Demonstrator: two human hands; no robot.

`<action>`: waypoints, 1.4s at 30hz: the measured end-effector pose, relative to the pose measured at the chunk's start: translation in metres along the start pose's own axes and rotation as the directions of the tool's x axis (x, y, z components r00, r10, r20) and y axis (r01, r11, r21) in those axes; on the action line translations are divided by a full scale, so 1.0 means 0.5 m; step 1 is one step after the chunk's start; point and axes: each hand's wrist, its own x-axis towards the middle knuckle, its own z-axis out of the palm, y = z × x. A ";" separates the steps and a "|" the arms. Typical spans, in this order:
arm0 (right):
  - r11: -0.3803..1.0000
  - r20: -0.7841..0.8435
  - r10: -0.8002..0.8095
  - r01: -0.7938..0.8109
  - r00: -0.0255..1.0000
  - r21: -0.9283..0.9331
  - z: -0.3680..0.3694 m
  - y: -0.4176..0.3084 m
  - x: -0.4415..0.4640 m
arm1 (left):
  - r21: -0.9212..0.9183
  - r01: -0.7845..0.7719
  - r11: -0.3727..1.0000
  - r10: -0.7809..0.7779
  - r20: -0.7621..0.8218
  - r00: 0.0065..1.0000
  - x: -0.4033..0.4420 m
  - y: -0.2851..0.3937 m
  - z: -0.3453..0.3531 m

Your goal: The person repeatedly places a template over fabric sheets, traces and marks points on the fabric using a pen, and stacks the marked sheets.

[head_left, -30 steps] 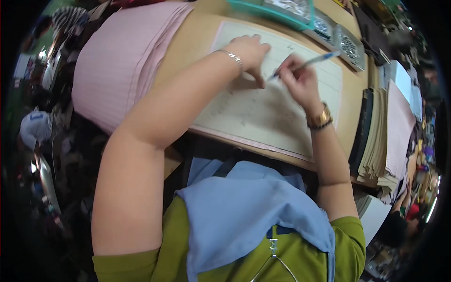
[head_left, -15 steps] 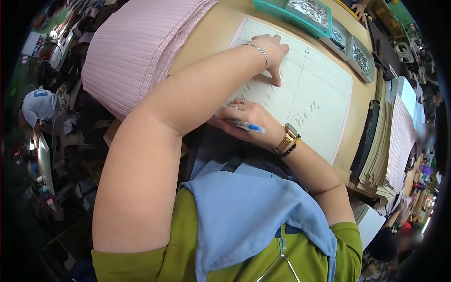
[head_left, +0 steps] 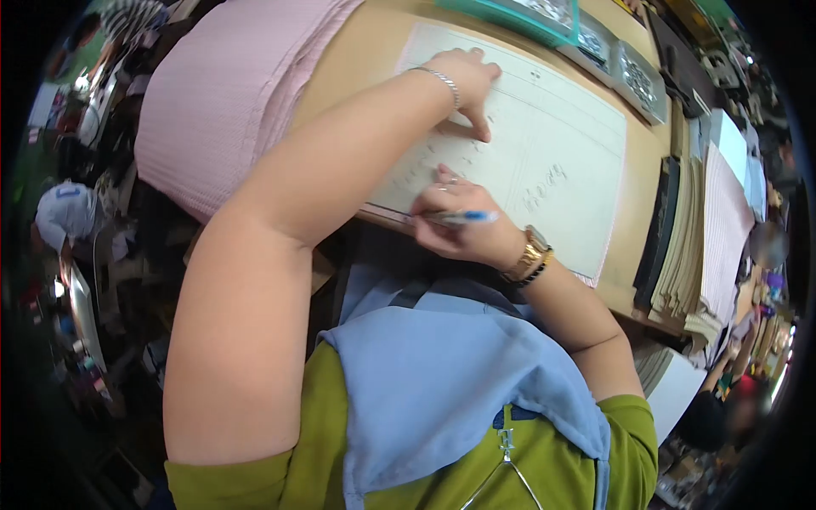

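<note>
My right hand [head_left: 467, 225] is closed around a blue-and-clear ballpoint pen [head_left: 466, 218], low over the near left part of a large pale sheet [head_left: 586, 170]. The pen's tip is hidden by my fingers. Pencil-like handwriting shows on the sheet, and ruled lines run across it. Farther up the sheet, my left hand [head_left: 466, 83] lies with fingers spread, pressing on its upper left part. Pink textured material shows along the sheet's edges.
A stack of pink textured sheets [head_left: 221, 93] stands at the left. Along the far edge are a teal basket [head_left: 510, 17] and grey trays [head_left: 637, 81] of small metal parts. Folders and papers [head_left: 688, 238] stand at the right. Other people are in the background.
My right hand, with the pen, has shifted slightly right relative to the sheet. The whole view has moved a little; my left hand stays spread on the sheet.
</note>
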 end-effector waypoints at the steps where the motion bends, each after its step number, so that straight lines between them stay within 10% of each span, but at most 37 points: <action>1: 0.997 -0.009 0.076 -0.076 0.997 -0.001 -0.028 -0.006 -0.026 | -0.002 -0.015 1.000 0.015 0.005 1.000 -0.003 -0.002 -0.004; 10: 0.902 -0.519 0.380 -0.431 0.765 0.026 -0.222 -0.064 -0.348 | -0.018 -0.059 0.998 0.058 -0.044 0.997 0.010 -0.009 0.009; 22: 0.851 -0.452 0.439 -0.520 0.776 -0.066 -0.198 -0.084 -0.387 | 0.008 -0.036 0.999 0.036 -0.022 0.999 0.015 -0.008 0.008; 25: 0.732 -0.481 0.630 -0.673 0.609 0.106 -0.219 -0.090 -0.429 | -0.016 -0.041 0.999 0.041 -0.012 0.999 0.014 -0.008 0.005; 32: 0.805 -0.426 0.526 -0.593 0.736 -0.030 -0.199 -0.099 -0.384 | -0.008 -0.036 0.999 0.036 -0.016 0.999 0.014 -0.011 0.008; 37: 0.621 -0.386 0.747 -0.776 0.541 0.112 -0.245 -0.097 -0.444 | 0.018 -0.028 0.999 0.029 -0.075 0.997 -0.009 -0.009 0.023; 40: 0.718 -0.533 0.691 -0.549 0.488 0.428 -0.255 -0.100 -0.426 | -0.046 0.168 0.985 -0.173 -0.179 0.969 -0.064 0.001 0.046; 42: 0.730 -0.642 0.517 -0.683 0.566 -0.014 -0.242 -0.066 -0.426 | -0.136 0.242 0.961 -0.270 -0.259 0.927 -0.101 0.000 0.079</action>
